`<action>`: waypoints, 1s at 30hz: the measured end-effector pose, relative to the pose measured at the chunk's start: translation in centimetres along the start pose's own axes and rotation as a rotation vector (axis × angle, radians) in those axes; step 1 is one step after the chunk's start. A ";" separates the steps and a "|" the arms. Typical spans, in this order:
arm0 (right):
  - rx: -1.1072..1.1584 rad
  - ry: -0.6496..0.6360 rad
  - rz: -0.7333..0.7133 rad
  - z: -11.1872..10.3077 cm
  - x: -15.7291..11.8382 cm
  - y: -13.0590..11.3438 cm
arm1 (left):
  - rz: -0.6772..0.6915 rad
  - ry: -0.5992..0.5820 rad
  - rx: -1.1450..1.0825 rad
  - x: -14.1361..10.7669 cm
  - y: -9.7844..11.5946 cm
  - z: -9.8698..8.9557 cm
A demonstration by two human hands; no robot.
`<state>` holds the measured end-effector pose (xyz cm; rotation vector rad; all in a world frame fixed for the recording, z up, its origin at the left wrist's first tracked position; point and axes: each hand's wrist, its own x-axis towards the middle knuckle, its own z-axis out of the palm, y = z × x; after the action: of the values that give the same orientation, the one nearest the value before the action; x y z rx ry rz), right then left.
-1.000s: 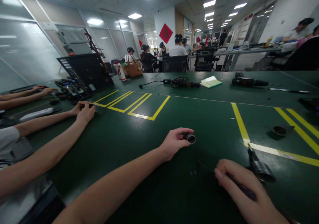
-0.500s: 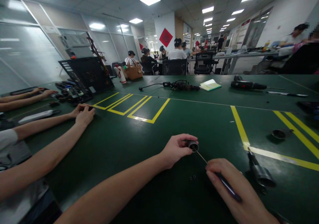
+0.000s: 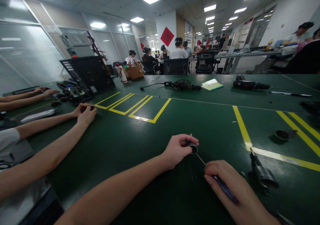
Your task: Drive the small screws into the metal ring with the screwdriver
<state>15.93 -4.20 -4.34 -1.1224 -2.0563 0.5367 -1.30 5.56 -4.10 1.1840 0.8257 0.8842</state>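
Note:
My left hand (image 3: 176,151) grips a small cup-shaped metal part (image 3: 193,149) above the green table, its opening turned towards me. A thin pin sticks up behind the fingers. In my right hand (image 3: 233,186) is a screwdriver (image 3: 226,189) with a dark handle; its thin shaft runs up to the part's opening, where the tip is hidden. Two small dark rings or nuts (image 3: 193,177) lie below the part, and a third small ring (image 3: 242,174) is beside my right hand. Further right rests a metal cylinder with a narrow shaft (image 3: 264,174).
A shallow round metal housing (image 3: 282,135) lies at the right among yellow tape lines. Towards the back are a power drill (image 3: 251,84), a pen, a notepad (image 3: 212,84) and a corded tool (image 3: 183,84). On the left, a co-worker's hands (image 3: 86,114) hold something small and dark.
The metal part has tilted, and its pin now shows above my left fingers. My right hand and the screwdriver have shifted slightly left, uncovering a small ring.

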 end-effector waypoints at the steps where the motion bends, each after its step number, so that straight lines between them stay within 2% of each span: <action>1: -0.008 -0.002 -0.002 0.0 0.0 0.0 | 0.000 0.003 -0.001 0.0 0.0 0.0; 14: -0.057 -0.002 -0.017 0.1 0.0 -0.3 | -0.026 0.018 0.021 -0.1 0.0 0.4; 20: 0.002 0.082 -0.014 -0.5 -0.4 -0.6 | 0.008 -0.006 0.032 0.1 -0.4 0.0; 24: 0.110 0.188 0.079 -1.3 -0.8 -0.4 | 0.031 0.035 0.056 0.2 -0.7 -0.4; 27: 0.153 0.175 0.221 -1.6 -0.7 -0.4 | 0.045 0.074 0.055 0.3 -0.6 -0.5; 30: 0.176 0.105 0.320 -1.5 -0.4 -0.5 | 0.068 0.072 0.060 0.4 -0.5 -0.7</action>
<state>16.88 -4.78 -3.21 -1.3500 -1.7130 0.7810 -1.64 6.13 -4.78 1.2442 0.8798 0.9687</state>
